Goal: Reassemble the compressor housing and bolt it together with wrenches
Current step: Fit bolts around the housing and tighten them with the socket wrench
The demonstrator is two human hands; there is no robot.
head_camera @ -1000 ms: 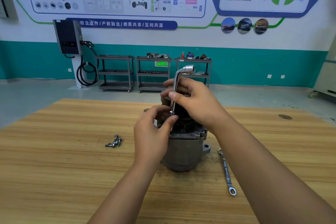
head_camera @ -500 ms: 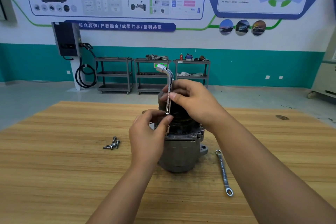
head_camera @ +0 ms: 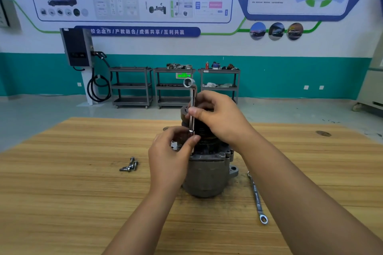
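Wooden workbench [head_camera: 62, 192] in a teal-walled training shop: the compressor housing [head_camera: 207, 174] stands upright at its middle. An L-shaped socket wrench [head_camera: 193, 97] rises from the housing's left flange, long axis vertical, bent end on top. The right hand [head_camera: 221, 118] pinches the shaft midway; the left hand [head_camera: 170, 159], lower and nearer the flange, pinches its foot. Whether the socket sits on a bolt I cannot tell. Spare bolts [head_camera: 129, 165] lie left, a ring spanner [head_camera: 257, 198] right.

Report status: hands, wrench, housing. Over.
Left hand and right hand pinch upright chrome L-shaped socket wrench. Grey metal compressor housing on wooden table. Loose silver bolts, flat spanner lie clear.
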